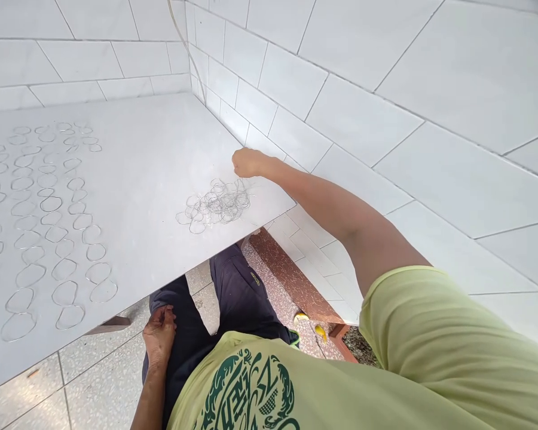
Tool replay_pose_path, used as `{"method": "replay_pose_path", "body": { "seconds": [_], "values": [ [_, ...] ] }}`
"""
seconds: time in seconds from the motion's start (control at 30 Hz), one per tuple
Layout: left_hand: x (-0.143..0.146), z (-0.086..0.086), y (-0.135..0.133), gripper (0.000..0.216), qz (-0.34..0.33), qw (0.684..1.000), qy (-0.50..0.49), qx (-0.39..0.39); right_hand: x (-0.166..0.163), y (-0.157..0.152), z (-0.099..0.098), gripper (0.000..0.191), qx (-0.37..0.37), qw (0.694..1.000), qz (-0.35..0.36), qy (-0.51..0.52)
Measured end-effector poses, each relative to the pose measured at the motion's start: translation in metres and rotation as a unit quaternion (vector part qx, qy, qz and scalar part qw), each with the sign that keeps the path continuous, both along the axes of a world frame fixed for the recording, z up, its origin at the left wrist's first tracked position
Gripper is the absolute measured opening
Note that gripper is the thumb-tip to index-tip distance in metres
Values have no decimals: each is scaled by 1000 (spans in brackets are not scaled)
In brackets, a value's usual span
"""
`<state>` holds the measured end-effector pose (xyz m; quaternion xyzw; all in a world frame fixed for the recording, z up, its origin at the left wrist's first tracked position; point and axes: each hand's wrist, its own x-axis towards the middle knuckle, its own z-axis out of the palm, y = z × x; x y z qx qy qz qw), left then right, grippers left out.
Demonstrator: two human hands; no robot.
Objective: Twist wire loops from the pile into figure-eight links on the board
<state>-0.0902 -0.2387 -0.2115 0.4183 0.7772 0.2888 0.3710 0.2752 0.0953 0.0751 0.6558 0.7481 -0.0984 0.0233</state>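
My right hand [246,162] is closed in a fist at the far right of the white tabletop, close to the wall. Just below it lies a tangled pile of thin wire rings [222,202]; whatever its fingers hold, if anything, is hidden. Down at my thigh, beside the table's front edge, my left hand [160,334] has its fingers curled in, and I cannot make out anything in them. Columns of figure-eight wire loops [65,292] are laid out flat across the left part of the white tabletop [138,179].
White tiled walls [363,119] meet at the table's back and right side. A thin cable [188,51] hangs in the corner. Below are a reddish-brown ledge [296,278], a speckled floor [107,370] and a small yellow object [320,332].
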Motion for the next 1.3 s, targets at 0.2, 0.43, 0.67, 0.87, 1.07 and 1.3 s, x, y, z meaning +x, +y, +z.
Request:
{"method": "replay_pose_path", "body": {
  "seconds": [0.2,0.43,0.67,0.87,1.07,1.3],
  "values": [
    [2,7,-2,44,21,999,-34,-6,22,-22,-5,33,-155,987,-29,25],
    [4,9,4,44,24,999,-37,-15,27,-54,-31,29,-92,976,-89,174],
    [3,7,1,43,33,998,-48,-12,39,-50,-20,24,-54,932,-101,345],
    [4,6,2,39,47,998,-48,-19,38,-66,-1,28,-67,967,-71,234],
    [4,5,3,39,48,997,-53,-19,26,-103,-23,18,-60,992,83,79],
    [5,5,3,39,46,997,-60,-16,32,-112,-38,16,-6,988,97,116]
  ]
}}
